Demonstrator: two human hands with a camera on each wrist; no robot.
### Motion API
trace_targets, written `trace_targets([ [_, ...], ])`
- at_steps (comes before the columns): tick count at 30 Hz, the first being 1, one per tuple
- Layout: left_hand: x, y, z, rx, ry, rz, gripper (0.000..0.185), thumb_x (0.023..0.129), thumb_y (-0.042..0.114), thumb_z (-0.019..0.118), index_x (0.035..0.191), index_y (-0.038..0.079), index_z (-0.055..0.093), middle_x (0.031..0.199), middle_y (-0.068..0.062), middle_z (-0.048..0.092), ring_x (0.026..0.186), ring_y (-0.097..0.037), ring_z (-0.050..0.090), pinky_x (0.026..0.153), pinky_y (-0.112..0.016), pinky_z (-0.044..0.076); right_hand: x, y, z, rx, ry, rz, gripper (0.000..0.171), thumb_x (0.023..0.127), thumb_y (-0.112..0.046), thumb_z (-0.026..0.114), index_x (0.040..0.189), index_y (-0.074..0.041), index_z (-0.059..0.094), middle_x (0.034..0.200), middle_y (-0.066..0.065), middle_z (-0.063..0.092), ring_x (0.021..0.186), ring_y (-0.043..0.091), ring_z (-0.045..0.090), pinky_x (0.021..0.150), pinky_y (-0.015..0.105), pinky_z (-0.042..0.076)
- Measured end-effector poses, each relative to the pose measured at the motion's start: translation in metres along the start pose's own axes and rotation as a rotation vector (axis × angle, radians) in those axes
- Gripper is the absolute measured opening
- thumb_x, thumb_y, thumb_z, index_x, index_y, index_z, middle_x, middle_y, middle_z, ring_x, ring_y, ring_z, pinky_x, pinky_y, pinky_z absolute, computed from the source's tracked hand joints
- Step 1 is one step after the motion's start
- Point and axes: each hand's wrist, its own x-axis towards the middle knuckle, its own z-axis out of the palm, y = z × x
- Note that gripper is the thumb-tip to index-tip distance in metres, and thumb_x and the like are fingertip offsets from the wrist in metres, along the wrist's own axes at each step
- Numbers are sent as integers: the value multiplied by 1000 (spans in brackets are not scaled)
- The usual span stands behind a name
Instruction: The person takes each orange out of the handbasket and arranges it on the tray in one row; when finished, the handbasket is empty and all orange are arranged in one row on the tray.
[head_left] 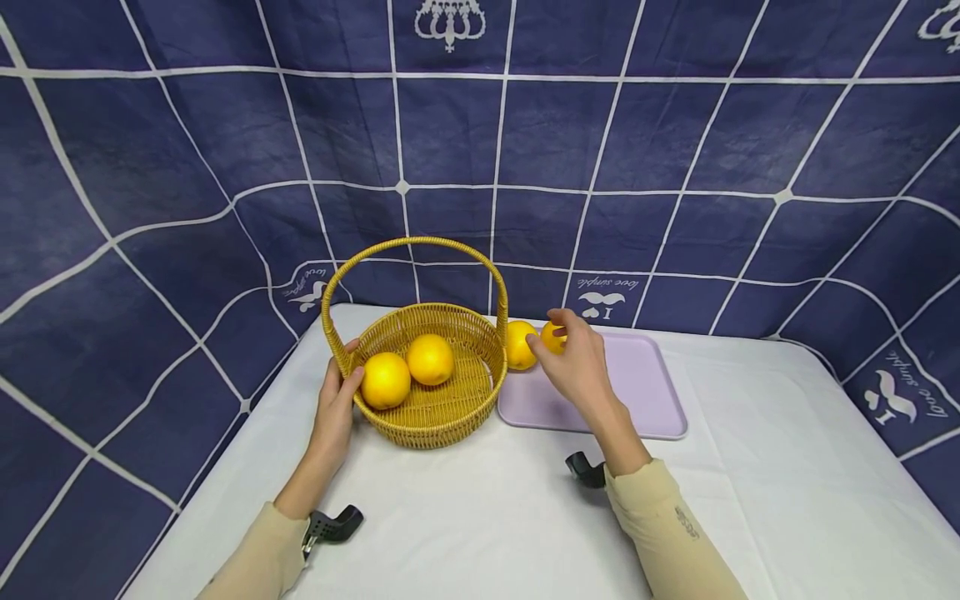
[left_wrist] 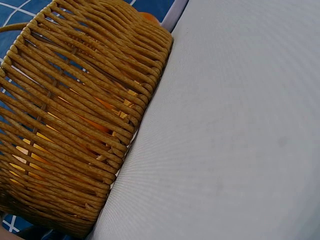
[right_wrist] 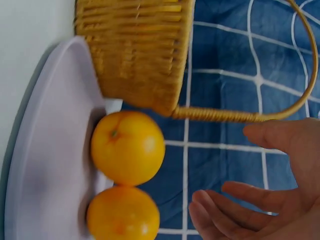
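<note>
Right hand (head_left: 577, 362): fingers loosely spread over two oranges (right_wrist: 128, 147) on tray's (head_left: 645, 392) far left corner; the wrist view shows a gap, nothing gripped. Left hand (head_left: 336, 412): fingers and thumb curled on basket (head_left: 427, 417) rim, left side. Basket holds two more oranges (head_left: 386, 380), just left of tray.

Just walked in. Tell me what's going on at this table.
A person is handling oranges at a white table. The left hand holds the rim of a wicker basket that has two oranges inside. The right hand reaches, fingers open, for two more oranges sitting on a lilac tray beside the basket. Neither tray orange is gripped yet.
</note>
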Motion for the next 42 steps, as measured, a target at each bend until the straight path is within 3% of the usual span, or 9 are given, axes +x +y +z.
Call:
trace_targets([
  [11, 1, -1, 0, -8, 5, 2, 50, 114, 21, 43, 163, 21, 34, 170, 1, 35, 157, -20, 29, 132, -45, 12, -12, -24, 14, 97, -86, -52, 45, 93, -22, 79, 129, 1, 67, 119, 19, 72, 107, 32, 70, 92, 47, 61],
  [22, 2, -1, -2, 3, -1, 21, 50, 114, 22, 43, 163, 18, 34, 170, 3, 35, 157, -18, 28, 132, -44, 13, -18, -40, 39, 132, -184, -85, 42, 93, -20, 79, 130, -3, 67, 123, 14, 71, 112, 34, 69, 97, 45, 61],
  [42, 1, -2, 1, 5, 5, 25, 49, 114, 21, 43, 163, 19, 35, 168, 4, 37, 156, -17, 30, 132, -43, 16, 18, -64, 105, 50, -403, 1, 75, 96, -38, 77, 155, -2, 48, 156, 16, 54, 146, 35, 49, 123, 48, 39],
])
